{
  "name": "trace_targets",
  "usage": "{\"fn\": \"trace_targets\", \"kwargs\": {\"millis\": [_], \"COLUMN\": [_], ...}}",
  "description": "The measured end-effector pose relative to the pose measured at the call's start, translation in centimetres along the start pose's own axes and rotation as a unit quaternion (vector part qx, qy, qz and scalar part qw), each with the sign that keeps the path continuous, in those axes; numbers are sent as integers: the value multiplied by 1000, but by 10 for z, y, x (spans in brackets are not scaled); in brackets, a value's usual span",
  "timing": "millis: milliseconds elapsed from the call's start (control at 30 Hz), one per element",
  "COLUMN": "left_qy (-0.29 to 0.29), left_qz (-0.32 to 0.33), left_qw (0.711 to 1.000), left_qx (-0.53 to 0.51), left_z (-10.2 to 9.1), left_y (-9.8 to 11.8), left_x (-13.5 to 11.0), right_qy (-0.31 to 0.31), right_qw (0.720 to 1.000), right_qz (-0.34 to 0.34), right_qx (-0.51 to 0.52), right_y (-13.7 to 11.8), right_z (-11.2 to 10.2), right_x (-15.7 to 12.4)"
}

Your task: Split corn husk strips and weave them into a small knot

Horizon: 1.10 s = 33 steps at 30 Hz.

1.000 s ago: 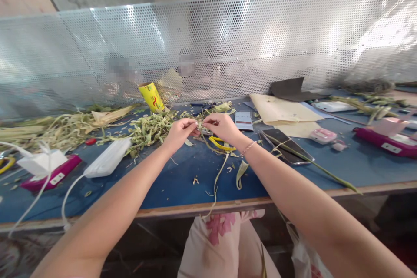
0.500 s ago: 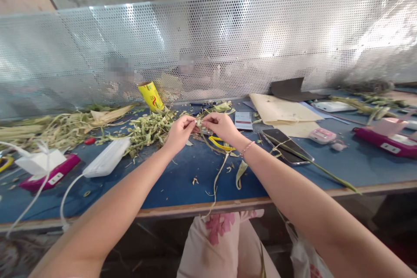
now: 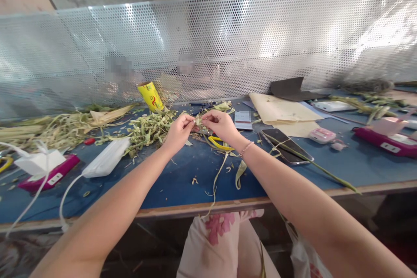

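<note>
Far L, magenta pwr strip (image 3: 70, 166) near white box w/ cable (image 3: 106, 160). Leaf heap (image 3: 148, 132) beside L hand (image 3: 180, 132), thumb + fingers pinching pale-green leaf bit (image 3: 198, 122), held btwn both hands over blue tbl (image 3: 185, 186); R hand (image 3: 220, 126) fingertips pinch it too. Next, yellow loop (image 3: 220, 146), then phone (image 3: 291, 156) w/ stem (image 3: 335, 177) across.

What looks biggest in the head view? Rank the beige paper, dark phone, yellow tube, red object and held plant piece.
1. Beige paper
2. Dark phone
3. Yellow tube
Red object and held plant piece: both small; the piece is partly hidden, so unranked.
</note>
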<state>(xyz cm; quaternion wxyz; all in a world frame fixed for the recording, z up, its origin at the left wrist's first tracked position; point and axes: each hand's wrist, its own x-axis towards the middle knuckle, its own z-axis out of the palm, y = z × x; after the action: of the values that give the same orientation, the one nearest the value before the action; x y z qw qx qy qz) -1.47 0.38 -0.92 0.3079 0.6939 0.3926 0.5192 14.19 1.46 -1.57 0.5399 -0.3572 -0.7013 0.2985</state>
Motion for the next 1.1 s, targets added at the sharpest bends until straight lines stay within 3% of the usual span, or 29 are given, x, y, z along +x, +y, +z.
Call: {"fn": "trace_targets", "kwargs": {"millis": [233, 1100], "left_qy": [-14, 13], "left_qz": [17, -53], "left_qw": [1000, 997], "left_qx": [12, -52], "left_z": [-2, 3], "left_y": [1, 2], "left_x": [-1, -4], "right_qy": [-11, -30], "right_qw": [998, 999], "right_qz": [34, -27], "right_qx": [54, -10], "right_y": [-2, -4], "right_z": [1, 2], "right_x": [1, -3]}}
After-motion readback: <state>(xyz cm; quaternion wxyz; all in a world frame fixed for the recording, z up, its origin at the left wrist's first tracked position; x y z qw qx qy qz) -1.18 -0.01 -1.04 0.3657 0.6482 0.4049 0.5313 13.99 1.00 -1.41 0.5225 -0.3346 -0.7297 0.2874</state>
